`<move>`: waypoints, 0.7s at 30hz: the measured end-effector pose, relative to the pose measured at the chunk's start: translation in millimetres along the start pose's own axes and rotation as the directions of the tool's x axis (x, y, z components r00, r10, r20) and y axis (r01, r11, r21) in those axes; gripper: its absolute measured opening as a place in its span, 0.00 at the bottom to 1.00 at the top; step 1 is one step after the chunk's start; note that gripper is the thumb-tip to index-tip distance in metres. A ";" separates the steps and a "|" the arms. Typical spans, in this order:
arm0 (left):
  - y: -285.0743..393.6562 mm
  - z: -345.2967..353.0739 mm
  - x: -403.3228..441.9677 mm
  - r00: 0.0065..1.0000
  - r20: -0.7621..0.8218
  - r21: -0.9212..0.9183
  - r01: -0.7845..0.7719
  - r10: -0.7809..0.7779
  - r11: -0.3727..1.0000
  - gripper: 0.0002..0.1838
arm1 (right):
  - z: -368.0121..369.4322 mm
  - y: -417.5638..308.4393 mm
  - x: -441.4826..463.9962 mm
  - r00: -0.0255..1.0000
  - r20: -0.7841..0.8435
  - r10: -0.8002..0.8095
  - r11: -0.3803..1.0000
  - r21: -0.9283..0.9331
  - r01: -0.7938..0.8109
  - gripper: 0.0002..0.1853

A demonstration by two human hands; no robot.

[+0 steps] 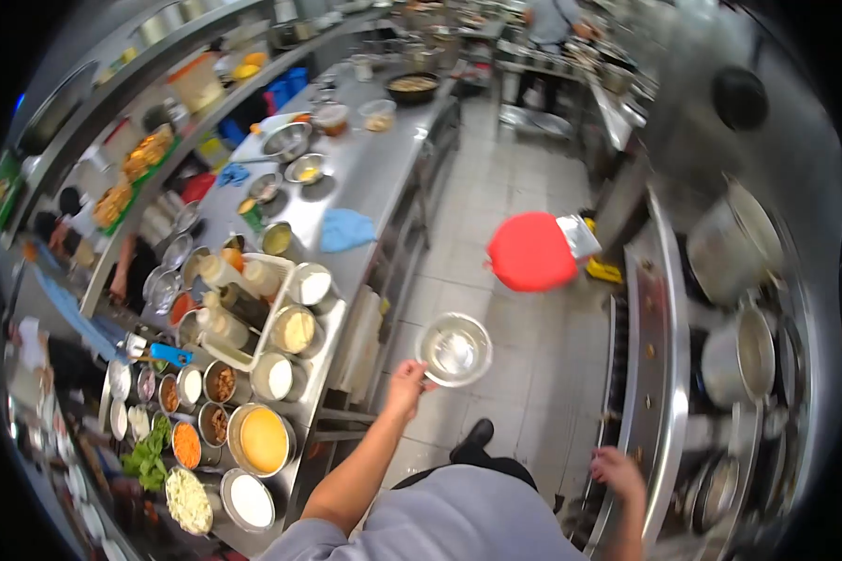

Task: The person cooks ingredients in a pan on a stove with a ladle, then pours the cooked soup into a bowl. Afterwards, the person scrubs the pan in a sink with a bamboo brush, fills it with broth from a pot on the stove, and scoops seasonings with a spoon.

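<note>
My left hand is closed on the near-left rim of a round metal bowl, held out over the tiled floor in front of me. Its inside is shiny; whether there is liquid in it I cannot tell. My right hand hangs low on the right, beside the stove's front rail. Its fingers are loosely curled, with nothing visible in them. Left of my left arm, the counter holds a metal pot of yellow liquid and a container of white stuff.
A red round-topped object stands in the aisle, beside a yellow item. Large pots sit on the stove at right. Squeeze bottles stand in a tray on the steel counter, near a blue cloth. Another person stands far back.
</note>
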State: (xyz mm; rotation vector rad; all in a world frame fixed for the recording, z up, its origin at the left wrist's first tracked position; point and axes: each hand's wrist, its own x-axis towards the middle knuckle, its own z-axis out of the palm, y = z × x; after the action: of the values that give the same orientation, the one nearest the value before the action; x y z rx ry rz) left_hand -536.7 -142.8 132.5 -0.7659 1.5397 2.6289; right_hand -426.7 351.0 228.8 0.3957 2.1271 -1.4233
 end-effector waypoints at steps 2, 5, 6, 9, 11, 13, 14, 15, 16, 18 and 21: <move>-3.1 9.1 16.5 0.994 -0.002 0.056 0.111 -0.111 0.992 0.08 | 11.8 26.8 85.7 0.964 0.264 0.018 0.720 -0.673 0.171 0.23; 5.3 21.5 38.8 0.971 -0.033 0.166 0.239 -0.237 0.957 0.07 | 21.6 -10.9 159.1 0.895 0.389 0.216 0.871 -0.492 0.003 0.25; 14.6 23.5 46.8 0.972 -0.066 0.151 0.232 -0.224 0.961 0.07 | 23.0 -19.1 175.1 0.880 0.390 0.270 0.901 -0.426 -0.088 0.27; 60.1 31.3 88.3 0.991 -0.016 -0.042 0.130 -0.131 0.991 0.06 | -1.9 -38.9 242.9 0.914 0.342 0.217 0.864 -0.503 -0.017 0.28; 95.0 24.4 135.5 0.997 -0.067 -0.158 -0.033 0.023 0.987 0.05 | -12.4 -74.5 270.3 0.948 0.275 0.158 0.898 -0.440 -0.022 0.27; 141.1 16.0 182.9 0.975 -0.189 -0.267 -0.164 0.115 0.950 0.06 | -19.0 -94.5 299.4 0.963 0.246 0.113 0.928 -0.372 -0.014 0.26; 154.2 -7.4 218.4 0.977 -0.093 -0.327 -0.210 0.189 0.921 0.08 | -20.1 -103.0 312.6 0.975 0.210 0.074 0.955 -0.295 -0.009 0.25; 190.7 7.6 222.2 0.935 -0.309 -0.330 -0.274 0.171 0.903 0.10 | -19.7 -109.7 324.2 0.975 0.208 0.077 0.955 -0.296 -0.012 0.25; 200.9 -10.2 256.9 0.894 -0.382 -0.353 -0.374 0.233 0.858 0.10 | -17.6 -114.8 334.2 0.977 0.202 0.066 0.965 -0.263 -0.011 0.25; 218.8 -50.7 318.3 0.863 -0.457 -0.431 -0.425 0.213 0.796 0.11 | -13.7 -118.7 348.6 0.983 0.176 0.049 0.982 -0.191 -0.014 0.24; 236.6 -94.4 391.5 0.779 -0.588 -0.497 -0.560 0.217 0.663 0.14 | -15.3 -102.5 362.7 0.981 0.147 0.127 0.981 -0.164 -0.103 0.22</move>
State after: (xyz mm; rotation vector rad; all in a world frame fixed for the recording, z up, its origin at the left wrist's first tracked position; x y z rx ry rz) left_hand -899.8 -436.7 129.0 -1.3416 0.8349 3.6143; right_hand -777.4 304.0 98.1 0.3301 2.0368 -1.1743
